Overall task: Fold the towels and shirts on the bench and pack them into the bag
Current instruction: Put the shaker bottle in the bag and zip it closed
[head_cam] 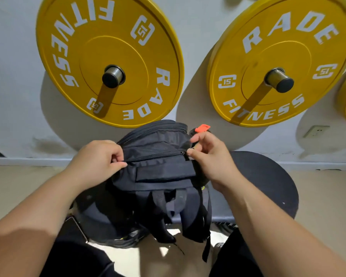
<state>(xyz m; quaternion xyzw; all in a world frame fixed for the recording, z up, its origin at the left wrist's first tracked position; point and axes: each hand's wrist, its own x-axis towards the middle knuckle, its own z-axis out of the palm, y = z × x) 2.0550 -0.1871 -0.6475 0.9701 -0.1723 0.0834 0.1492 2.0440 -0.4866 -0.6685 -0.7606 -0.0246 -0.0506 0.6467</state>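
Note:
A dark navy backpack (pixel 160 172) stands upright on the black padded bench (pixel 268 182) in front of me, its straps hanging toward me. My left hand (pixel 100 158) pinches the fabric at the left end of the bag's top zipper. My right hand (pixel 210 156) pinches the zipper pull at the right end of that zipper line. The zipper looks closed along its length. An orange clip (pixel 202 128) sticks up behind the bag on the right. No towels or shirts show in this view.
Two yellow weight plates (pixel 108 58) (pixel 278 62) hang on pegs on the white wall just behind the bench. A dark phone-like slab (pixel 74 226) lies near my left forearm. Beige floor spreads on both sides. My dark-trousered legs fill the bottom edge.

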